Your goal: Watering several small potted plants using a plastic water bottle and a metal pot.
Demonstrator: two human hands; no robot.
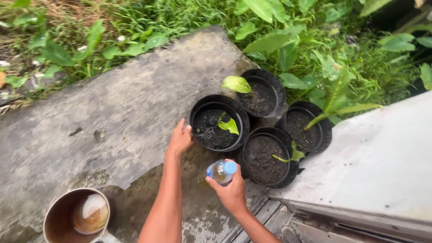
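1. Beside the nearest round black plastic pot of dark soil, the left hand grips its left rim.
2. Right hand has its fingers wrapped around a small clear plastic bottle with a blue cap, lying near-level just below that pot, cap towards the pots.
3. Fingertips are hidden; the bottle's contents are unclear.
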